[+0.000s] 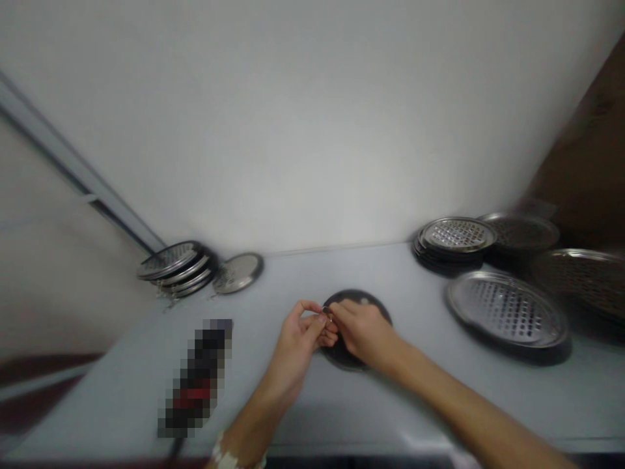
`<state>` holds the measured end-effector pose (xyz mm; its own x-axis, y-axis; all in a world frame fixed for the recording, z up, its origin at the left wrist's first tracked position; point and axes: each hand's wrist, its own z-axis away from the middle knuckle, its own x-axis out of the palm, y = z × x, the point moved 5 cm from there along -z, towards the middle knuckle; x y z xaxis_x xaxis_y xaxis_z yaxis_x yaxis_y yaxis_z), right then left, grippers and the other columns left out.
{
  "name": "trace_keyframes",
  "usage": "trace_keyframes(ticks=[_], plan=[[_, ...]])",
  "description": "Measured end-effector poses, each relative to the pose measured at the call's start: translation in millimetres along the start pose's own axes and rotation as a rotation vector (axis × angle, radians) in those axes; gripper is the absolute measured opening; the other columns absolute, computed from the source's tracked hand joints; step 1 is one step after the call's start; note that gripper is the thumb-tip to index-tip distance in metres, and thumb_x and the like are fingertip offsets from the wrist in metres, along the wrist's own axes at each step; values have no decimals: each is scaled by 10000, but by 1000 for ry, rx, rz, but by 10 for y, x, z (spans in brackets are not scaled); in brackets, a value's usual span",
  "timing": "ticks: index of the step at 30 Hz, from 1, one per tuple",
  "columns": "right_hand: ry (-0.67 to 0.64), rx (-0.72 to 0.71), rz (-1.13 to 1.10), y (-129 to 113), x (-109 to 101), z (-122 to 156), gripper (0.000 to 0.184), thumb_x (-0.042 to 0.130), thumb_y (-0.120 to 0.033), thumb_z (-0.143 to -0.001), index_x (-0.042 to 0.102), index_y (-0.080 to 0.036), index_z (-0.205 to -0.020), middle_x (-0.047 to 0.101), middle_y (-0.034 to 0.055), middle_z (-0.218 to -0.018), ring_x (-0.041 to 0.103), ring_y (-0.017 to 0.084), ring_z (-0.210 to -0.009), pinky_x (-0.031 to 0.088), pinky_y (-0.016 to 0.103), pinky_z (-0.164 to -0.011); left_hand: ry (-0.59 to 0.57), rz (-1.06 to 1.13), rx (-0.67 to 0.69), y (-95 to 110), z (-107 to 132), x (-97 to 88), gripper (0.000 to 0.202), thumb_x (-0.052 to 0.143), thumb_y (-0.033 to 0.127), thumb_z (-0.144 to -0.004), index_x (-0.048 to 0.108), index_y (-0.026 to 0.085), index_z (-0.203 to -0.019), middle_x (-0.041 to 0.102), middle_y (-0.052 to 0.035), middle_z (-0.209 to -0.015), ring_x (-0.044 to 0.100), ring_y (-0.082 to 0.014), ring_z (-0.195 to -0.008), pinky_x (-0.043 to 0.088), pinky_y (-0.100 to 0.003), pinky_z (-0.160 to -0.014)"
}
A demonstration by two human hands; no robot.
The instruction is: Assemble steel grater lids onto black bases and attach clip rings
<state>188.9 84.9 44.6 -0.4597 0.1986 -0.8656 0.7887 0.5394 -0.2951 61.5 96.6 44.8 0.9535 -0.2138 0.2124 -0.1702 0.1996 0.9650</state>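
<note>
My left hand (299, 335) and my right hand (362, 331) meet above a dark round disc (359, 301) that lies flat on the pale grey table (303, 391). Both hands pinch a small metal ring or clip (327, 315) between their fingertips. The fingers of each hand are curled and pressed together. The disc is partly hidden under my right hand. The picture is blurred, so the small part's shape is unclear.
A stack of perforated metal plates (176, 266) stands at the back left beside a single round lid (238, 272). More perforated plates (456, 238) and a large one (508, 309) lie on the right. A pixelated dark object (198, 381) rests at front left. A white wall rises behind.
</note>
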Motion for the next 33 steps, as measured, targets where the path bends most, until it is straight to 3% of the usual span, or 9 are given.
trace_keyframes(ticks=[11, 16, 19, 23, 25, 28, 30, 33], plan=[[4, -41, 47, -39, -56, 4, 164, 542, -31, -915, 596, -159, -1002, 658, 54, -873, 626, 174, -754, 424, 249, -635, 93, 27, 108, 22, 31, -19, 400, 816, 375, -761, 451, 223, -819, 693, 30, -667, 611, -99, -603, 465, -191, -575], [54, -60, 26, -63, -61, 27, 175, 439, -113, -1014, 610, -149, -1027, 670, 73, -876, 633, 179, -752, 449, 260, -654, 130, 54, 191, 214, 68, -76, 365, 736, 409, -848, 476, 226, -1027, 723, 12, -760, 653, -122, -650, 493, -215, -605], [147, -92, -66, -82, -70, 42, 225, 407, -167, -1044, 630, -146, -1018, 673, 76, -840, 636, 181, -728, 460, 264, -642, 163, -129, 328, 347, 77, -153, 353, 725, 387, -852, 510, 227, -1082, 729, 5, -845, 686, -141, -712, 535, -247, -671], [202, -92, -231, -101, -123, 58, 244, 418, -199, -1047, 658, -160, -1051, 697, 79, -847, 658, 185, -753, 496, 272, -671, 66, -521, 400, 380, 107, -162, 153, 727, 297, -826, 678, 193, -928, 737, -16, -841, 708, -169, -800, 556, -268, -768], [221, -25, -342, -104, -187, 88, 232, 504, -223, -1014, 629, -170, -1202, 713, 88, -944, 670, 193, -793, 528, 297, -710, 19, -619, 414, 384, 151, -147, 103, 675, 282, -860, 726, 195, -883, 757, -25, -841, 717, -177, -801, 558, -275, -777], [271, 120, -537, -121, -285, 186, 536, 634, -259, -944, 458, -212, -1448, 664, 119, -1202, 671, 203, -914, 563, 315, -750, -21, -690, 458, 420, 225, -100, 102, 658, 242, -857, 753, 205, -852, 767, -19, -838, 720, -176, -788, 558, -266, -765], [274, 169, -641, -164, -307, 264, 485, 636, -249, -947, 492, -244, -1410, 660, 94, -1223, 671, 194, -958, 563, 312, -799, -86, -697, 459, 418, 247, -48, 113, 650, 215, -851, 763, 210, -850, 773, -16, -852, 724, -175, -802, 558, -260, -776], [228, 216, -711, -226, -261, 367, 244, 570, -180, -973, 616, -241, -1205, 718, 32, -1028, 683, 168, -869, 544, 296, -810, -161, -663, 405, 353, 232, -9, 113, 648, 203, -851, 760, 210, -861, 778, -14, -865, 730, -175, -816, 561, -258, -793]])
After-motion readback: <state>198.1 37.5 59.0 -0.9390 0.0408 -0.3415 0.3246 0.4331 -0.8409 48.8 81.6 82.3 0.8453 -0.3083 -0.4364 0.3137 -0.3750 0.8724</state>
